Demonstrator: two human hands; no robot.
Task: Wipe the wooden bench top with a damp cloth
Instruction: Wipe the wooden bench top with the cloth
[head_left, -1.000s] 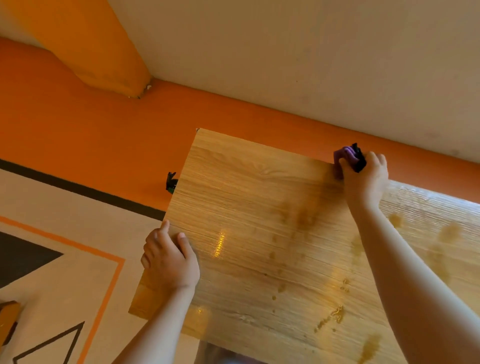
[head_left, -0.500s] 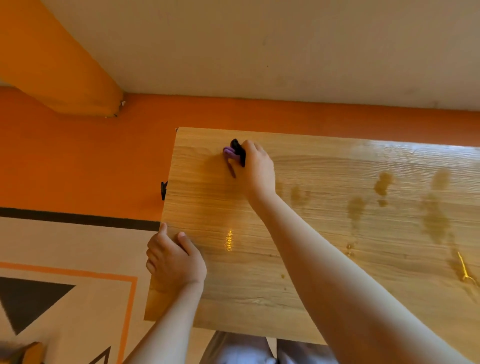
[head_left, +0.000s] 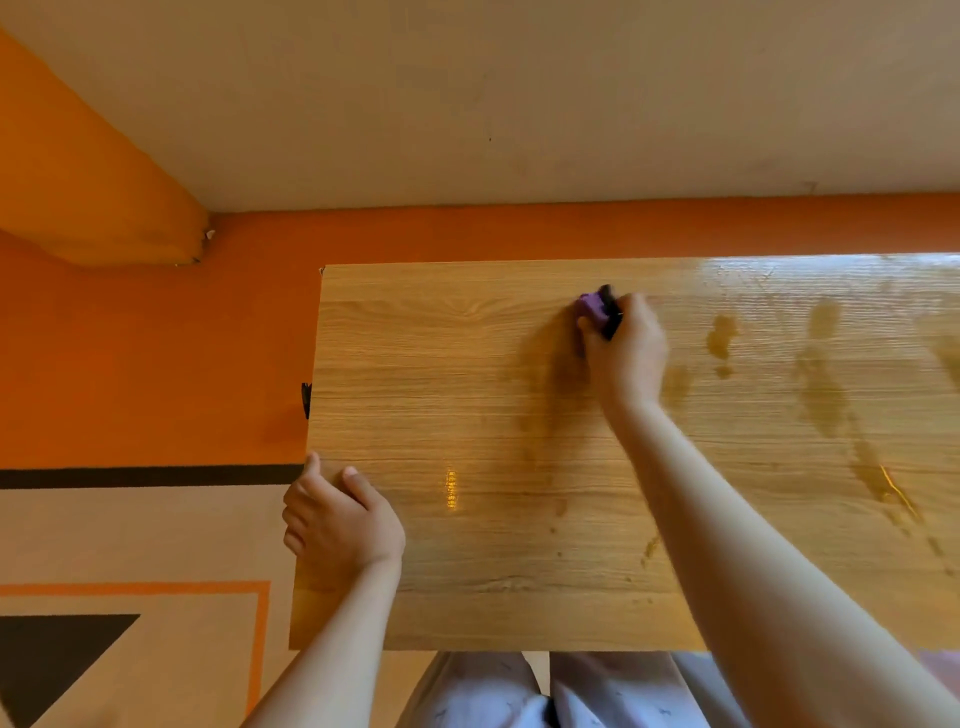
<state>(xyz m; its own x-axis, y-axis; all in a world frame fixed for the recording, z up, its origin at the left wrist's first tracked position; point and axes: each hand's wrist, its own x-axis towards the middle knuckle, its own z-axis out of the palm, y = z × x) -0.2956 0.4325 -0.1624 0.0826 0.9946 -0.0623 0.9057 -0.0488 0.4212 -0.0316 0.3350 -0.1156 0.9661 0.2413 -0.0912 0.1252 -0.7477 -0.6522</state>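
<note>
The wooden bench top (head_left: 467, 415) fills the middle and right of the view, with wet streaks and brownish damp patches (head_left: 821, 384) towards its right side. My right hand (head_left: 626, 353) presses a bunched purple and black cloth (head_left: 597, 307) onto the wood near the far edge, around the middle. My left hand (head_left: 337, 519) grips the bench's left edge, thumb on top and fingers curled over the side.
An orange wall band (head_left: 156, 353) and a pale wall (head_left: 519, 104) run behind the bench. A patterned floor (head_left: 130, 545) with orange lines and black triangles lies to the left. My legs in light trousers (head_left: 493, 691) show below the near edge.
My right hand swept the cloth from the right to near the bench's left end, then back right to the middle. The left hand stayed on the left edge.
</note>
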